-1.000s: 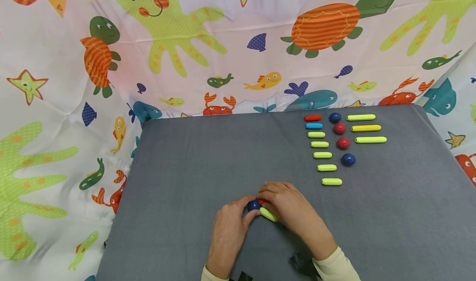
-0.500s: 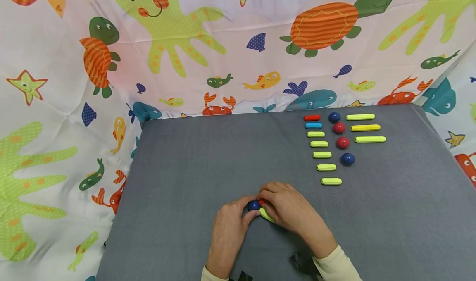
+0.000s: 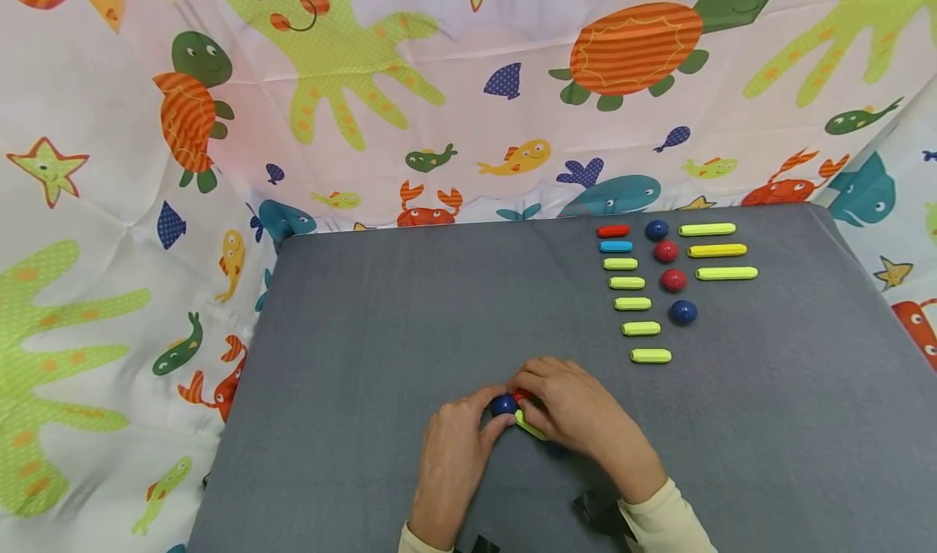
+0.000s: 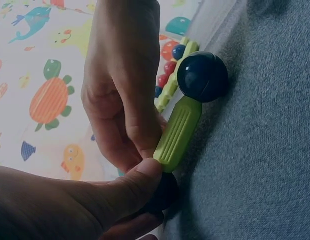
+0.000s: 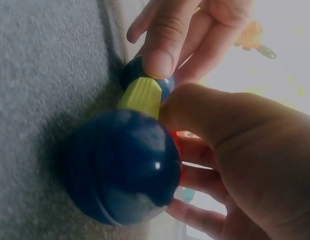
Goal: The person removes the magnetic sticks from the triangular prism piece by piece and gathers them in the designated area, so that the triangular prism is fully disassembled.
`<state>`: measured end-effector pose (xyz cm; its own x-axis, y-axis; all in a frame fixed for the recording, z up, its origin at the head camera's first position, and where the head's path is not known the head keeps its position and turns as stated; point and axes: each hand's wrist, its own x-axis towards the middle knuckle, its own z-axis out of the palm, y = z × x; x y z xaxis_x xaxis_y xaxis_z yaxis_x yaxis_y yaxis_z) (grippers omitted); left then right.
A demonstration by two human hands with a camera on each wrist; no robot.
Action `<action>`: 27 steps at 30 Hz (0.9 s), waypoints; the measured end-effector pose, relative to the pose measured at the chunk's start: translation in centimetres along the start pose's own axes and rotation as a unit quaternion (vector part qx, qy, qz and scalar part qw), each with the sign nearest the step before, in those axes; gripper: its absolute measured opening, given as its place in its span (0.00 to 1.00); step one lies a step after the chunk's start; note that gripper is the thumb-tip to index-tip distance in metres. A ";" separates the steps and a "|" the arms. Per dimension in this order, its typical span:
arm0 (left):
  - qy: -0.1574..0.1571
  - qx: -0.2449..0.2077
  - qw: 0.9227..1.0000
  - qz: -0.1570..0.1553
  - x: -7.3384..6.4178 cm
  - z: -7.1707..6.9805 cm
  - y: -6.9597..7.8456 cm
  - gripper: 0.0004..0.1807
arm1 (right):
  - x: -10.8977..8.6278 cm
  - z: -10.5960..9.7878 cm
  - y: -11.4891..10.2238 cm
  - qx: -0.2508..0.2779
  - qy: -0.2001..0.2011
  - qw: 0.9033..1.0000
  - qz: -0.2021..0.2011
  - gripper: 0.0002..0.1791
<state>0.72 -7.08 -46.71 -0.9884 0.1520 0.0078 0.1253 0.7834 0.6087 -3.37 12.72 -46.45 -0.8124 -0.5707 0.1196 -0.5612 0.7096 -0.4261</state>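
My left hand (image 3: 457, 447) pinches a dark blue ball (image 3: 503, 405) between thumb and fingers, low over the grey table. A short yellow-green ribbed rod (image 4: 179, 132) runs from that ball to a second blue ball (image 5: 125, 167), which is largely covered by my right hand in the head view. My right hand (image 3: 574, 407) is close on the right, its fingers curled round a short red rod (image 3: 520, 394) that meets the first ball. Most of the red rod is hidden behind the fingers. The right thumb lies beside the green rod.
At the back right of the grey table (image 3: 366, 317) stands a column of short rods: red (image 3: 613, 231), blue (image 3: 616, 246) and several yellow-green (image 3: 625, 283). Beside it are blue and red balls (image 3: 673, 280), then longer yellow-green and yellow rods (image 3: 717, 250). A patterned cloth (image 3: 410, 57) hangs behind.
The right fingers have shifted slightly, covering part of the green rod and then showing a little more of it. Both hands stay at nearly the same spot, still holding the joined pieces.
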 end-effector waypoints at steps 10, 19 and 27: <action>0.004 0.005 1.000 -0.006 0.0 0.2 0.3 0.18 | -1.5 -1.9 2.0 -0.027 0.025 0.998 0.060 0.09; 0.000 -0.009 1.000 -0.010 0.1 0.3 0.6 0.17 | -5.8 -4.6 5.1 -0.039 0.078 0.992 0.089 0.12; 0.001 -0.009 1.000 -0.015 0.1 0.4 0.8 0.18 | -9.3 -5.6 6.8 -0.037 0.097 0.983 0.149 0.17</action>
<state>0.76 -6.14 -46.54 -0.9918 0.1277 -0.0088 0.0945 0.7766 0.6229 -0.48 25.20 -45.42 -0.9537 -0.2478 0.1706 -0.2970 0.8659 -0.4025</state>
